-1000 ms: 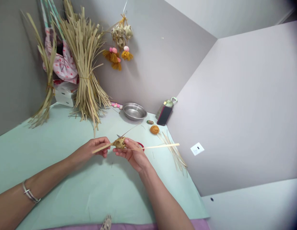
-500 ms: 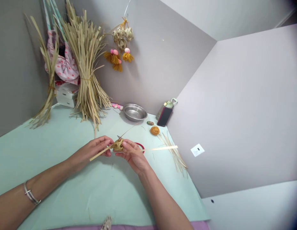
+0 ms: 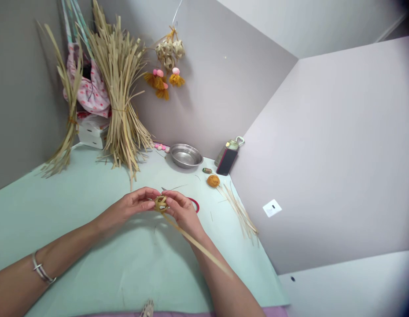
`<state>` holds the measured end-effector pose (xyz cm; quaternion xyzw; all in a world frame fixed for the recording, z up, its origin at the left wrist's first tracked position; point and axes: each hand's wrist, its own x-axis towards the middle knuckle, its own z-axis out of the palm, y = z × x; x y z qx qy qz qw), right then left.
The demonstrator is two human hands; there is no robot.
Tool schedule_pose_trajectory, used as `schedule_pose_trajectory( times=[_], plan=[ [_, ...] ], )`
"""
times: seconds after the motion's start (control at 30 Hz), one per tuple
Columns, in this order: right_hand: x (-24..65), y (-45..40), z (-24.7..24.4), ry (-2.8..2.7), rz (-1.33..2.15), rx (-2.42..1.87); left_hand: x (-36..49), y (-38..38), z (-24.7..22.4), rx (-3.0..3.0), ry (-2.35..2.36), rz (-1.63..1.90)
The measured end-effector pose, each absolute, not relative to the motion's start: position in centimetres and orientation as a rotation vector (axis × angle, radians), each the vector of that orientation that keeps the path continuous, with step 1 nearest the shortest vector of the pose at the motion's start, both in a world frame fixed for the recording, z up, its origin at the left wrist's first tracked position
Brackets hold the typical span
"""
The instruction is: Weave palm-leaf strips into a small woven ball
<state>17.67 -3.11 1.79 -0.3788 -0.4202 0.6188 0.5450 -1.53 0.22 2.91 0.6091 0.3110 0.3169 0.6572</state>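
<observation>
Between my two hands is a small woven straw ball [image 3: 161, 203], with gaps showing in its weave. My left hand [image 3: 140, 200] closes its fingertips on the ball's left side. On the right side, my right hand [image 3: 182, 210] pinches it between thumb and fingers. From the ball's underside a long flat straw strip [image 3: 194, 242] runs down to the right, passing over my right forearm. Scissors with a red handle [image 3: 195, 205] lie on the table behind my right hand, which partly hides them; a blade tip shows beyond the fingers.
A steel bowl [image 3: 186, 156], an orange thread ball [image 3: 213, 180], a phone [image 3: 227, 161] leaning on a bottle [image 3: 231, 144], and loose straw strips [image 3: 240, 211] lie beyond my hands. A large straw bundle [image 3: 120, 97] stands at back left; woven ball ornaments [image 3: 167, 53] hang above.
The woven ball has been turned in my fingers. Its strip, which pointed left and right before, now trails down to the right. Both hands stay in nearly the same place.
</observation>
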Motion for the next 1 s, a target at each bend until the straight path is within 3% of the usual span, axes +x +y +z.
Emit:
schedule_pose_trajectory(
  times=[0.3,0.5,0.63,1.0],
  plan=[
    [17.3,-3.3,2.2,-0.973,1.405,-0.988,-1.4,0.9,1.8,1.457,0.724,0.733],
    [17.4,-3.3,2.3,-0.827,1.417,-0.949,-1.7,0.1,1.5,1.707,1.058,1.072],
    [17.4,-3.2,2.3,-0.783,1.469,-0.939,-1.6,-0.3,1.2,2.083,1.019,1.274],
    [17.2,-3.3,2.2,-0.801,1.577,-0.88,-1.5,0.4,0.3,2.122,0.934,1.097]
  ],
)
